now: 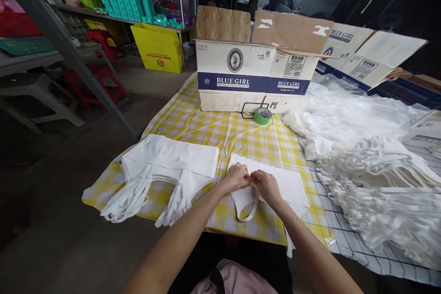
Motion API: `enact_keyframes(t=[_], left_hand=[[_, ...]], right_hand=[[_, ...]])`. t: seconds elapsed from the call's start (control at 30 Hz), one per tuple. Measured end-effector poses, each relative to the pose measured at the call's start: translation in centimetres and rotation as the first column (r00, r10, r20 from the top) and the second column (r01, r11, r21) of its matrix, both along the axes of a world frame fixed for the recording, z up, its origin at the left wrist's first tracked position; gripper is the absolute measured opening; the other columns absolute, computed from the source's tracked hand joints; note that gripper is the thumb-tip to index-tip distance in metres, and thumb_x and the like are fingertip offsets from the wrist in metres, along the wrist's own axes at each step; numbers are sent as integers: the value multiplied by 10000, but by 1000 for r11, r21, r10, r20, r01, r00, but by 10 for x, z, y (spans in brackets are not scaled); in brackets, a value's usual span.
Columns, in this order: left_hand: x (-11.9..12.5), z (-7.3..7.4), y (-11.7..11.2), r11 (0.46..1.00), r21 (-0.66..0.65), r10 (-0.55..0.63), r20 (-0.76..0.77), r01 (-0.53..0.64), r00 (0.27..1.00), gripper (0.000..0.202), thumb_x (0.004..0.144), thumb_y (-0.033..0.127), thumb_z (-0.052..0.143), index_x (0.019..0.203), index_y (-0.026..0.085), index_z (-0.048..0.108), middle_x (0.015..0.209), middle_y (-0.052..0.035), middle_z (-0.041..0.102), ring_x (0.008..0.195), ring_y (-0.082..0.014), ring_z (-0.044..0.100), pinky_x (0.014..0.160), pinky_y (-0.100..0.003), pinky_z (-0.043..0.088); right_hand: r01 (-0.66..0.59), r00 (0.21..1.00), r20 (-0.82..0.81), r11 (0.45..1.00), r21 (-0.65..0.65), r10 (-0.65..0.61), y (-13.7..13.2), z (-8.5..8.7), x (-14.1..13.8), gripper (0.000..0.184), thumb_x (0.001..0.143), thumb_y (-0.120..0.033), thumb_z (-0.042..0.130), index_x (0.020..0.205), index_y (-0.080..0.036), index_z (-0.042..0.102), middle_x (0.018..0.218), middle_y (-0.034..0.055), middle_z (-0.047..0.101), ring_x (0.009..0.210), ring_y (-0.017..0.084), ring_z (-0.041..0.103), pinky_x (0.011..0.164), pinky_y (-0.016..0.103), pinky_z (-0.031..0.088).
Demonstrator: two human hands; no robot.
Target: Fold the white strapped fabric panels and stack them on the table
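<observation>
A white strappy top point(287, 181) lies flat before me on the yellow checked tablecloth point(193, 121), one strap looping toward the front edge. My left hand point(238, 177) and my right hand point(267, 186) meet over its near left part, fingertips pinched close together on the fabric where a strap joins. Exactly what sits between the fingertips is too small to see. To the left rests a neat stack of similar white tops point(175, 156), their straps hanging toward the table's front edge.
An open beer carton point(237, 66) stands at the back, with a roll of green tape point(262, 116) before it. White garments are heaped point(375, 170) at the right, beside clear plastic bags point(351, 105). Another person's hand point(394, 73) touches a carton at far right. A metal post point(79, 64) slants at left.
</observation>
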State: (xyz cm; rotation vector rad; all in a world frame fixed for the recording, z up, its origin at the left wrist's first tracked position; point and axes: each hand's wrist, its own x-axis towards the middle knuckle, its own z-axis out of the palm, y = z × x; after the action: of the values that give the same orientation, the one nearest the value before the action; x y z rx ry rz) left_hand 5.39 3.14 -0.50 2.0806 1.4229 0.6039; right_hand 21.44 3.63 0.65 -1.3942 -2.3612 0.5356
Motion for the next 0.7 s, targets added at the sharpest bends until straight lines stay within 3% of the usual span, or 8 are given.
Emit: enact_keyframes(t=[0.27,0.4,0.53,0.63,0.7], left_hand=[[1,-2,0,999,-36,26,38,-24,999,109,708,255,598,694,208,695,826,-26,611,866,-203,480,776,-302,363],[0,-1,-2,999,-51,22,53,-19,998,124,721,261,592,720,219,708,839,-23,607,890,-204,480,815,-314,374],[-11,7,-11,997,-57,-48,75,53,996,154,699,222,607,813,239,710,941,-14,603,958,-200,491,857,-303,390],[-28,14,-17,991,-84,-94,118,104,989,303,705,163,564,972,254,673,1014,-2,605,987,-178,520,853,-270,416],[-37,16,-14,995,-96,13,99,-3,995,346,721,147,526,1032,240,644,1033,-9,609,968,-168,548,847,-262,432]], right_hand=[[-16,994,107,1000,5,16,0,7,4,217,792,-101,462,722,-206,638,749,21,649,644,140,571,580,232,332],[42,991,130,999,0,-42,-7,11,5,142,787,-132,488,757,-198,610,674,22,634,586,153,559,534,240,310],[54,998,15,991,-119,-53,-44,18,9,192,810,-209,476,990,-216,541,545,-49,542,497,138,510,505,228,331],[-104,991,-108,951,-291,75,-84,25,22,268,806,-224,478,1070,-241,520,574,-52,551,504,135,516,506,231,383],[-223,971,-166,901,-371,172,-100,28,37,387,780,-219,520,1162,-279,497,732,-21,627,612,150,576,559,241,444]])
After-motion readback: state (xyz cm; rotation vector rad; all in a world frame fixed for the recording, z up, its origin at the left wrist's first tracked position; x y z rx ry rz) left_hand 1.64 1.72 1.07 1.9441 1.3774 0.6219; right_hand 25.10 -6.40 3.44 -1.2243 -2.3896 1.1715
